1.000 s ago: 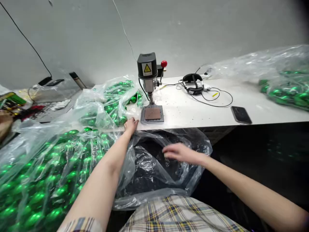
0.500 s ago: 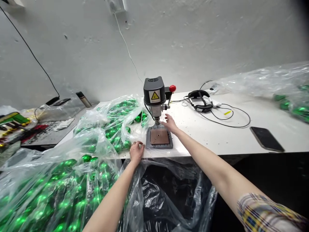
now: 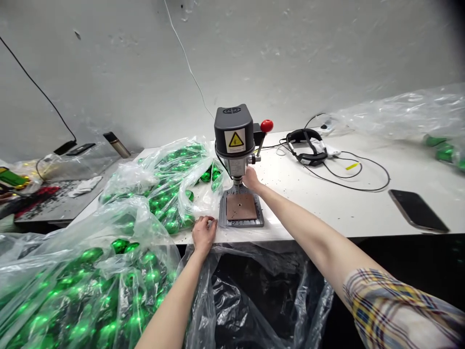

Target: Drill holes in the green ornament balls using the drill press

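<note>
A small bench drill press (image 3: 234,135) with a dark grey motor housing, a warning label and a red-knobbed lever stands on the white table. A brown square plate (image 3: 241,207) with a small hole lies on its base. My left hand (image 3: 204,233) rests at the table's front edge, just left of the base, its fingers curled in; whatever they may hold is hidden. My right hand (image 3: 251,179) reaches in beside the chuck, below the lever, with its fingers out of sight behind the machine. Green shiny baubles (image 3: 163,206) fill a clear plastic bag left of the press.
Another clear bag of green baubles (image 3: 83,291) bulges at the front left. A black-lined plastic bag (image 3: 250,295) hangs open below the table edge. On the right lie a headset (image 3: 307,147) with cables and a phone (image 3: 417,209). Dark shavings dot the tabletop.
My right hand has moved in behind the drill press chuck, and its fingers, spread before, are now hidden. My left hand stays beside the base. The view has shifted slightly.
</note>
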{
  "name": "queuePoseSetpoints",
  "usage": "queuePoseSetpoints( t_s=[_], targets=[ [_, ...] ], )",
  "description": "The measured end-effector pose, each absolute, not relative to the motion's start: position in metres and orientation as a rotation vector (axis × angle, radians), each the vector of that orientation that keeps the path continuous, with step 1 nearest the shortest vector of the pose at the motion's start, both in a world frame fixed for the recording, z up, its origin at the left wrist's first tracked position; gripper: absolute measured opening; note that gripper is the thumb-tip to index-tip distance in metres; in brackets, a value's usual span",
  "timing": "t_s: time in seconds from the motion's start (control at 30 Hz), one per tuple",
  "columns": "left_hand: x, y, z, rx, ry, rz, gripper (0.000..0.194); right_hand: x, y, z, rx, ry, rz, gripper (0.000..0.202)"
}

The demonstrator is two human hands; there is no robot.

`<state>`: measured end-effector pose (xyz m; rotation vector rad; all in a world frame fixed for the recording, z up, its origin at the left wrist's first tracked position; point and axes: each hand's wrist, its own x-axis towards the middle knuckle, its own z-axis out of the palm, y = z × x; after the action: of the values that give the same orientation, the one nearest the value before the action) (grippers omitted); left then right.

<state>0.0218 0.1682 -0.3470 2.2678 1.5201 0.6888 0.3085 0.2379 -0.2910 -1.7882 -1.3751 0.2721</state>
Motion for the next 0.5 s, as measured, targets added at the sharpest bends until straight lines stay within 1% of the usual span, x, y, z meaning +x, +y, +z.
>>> queuePoseSetpoints(
  t_s=[0.23,0.4,0.5],
  targets=[
    [0.022,0.169,-0.348,2.278,1.519,0.694,0.017,0.311,0.236,-0.291,-1.772,-1.355,0.283,0.028],
    [0.022,0.169,-0.345,2.282,1.497,0.683,0.018,0.305,0.241,-0.282,-1.647,-1.328,0.326,0.028],
    [0.022,0.168,-0.341,2.243,1.46,0.682,0.02,0.298,0.249,-0.278,-1.538,-1.276,0.345,0.031]
  ],
)
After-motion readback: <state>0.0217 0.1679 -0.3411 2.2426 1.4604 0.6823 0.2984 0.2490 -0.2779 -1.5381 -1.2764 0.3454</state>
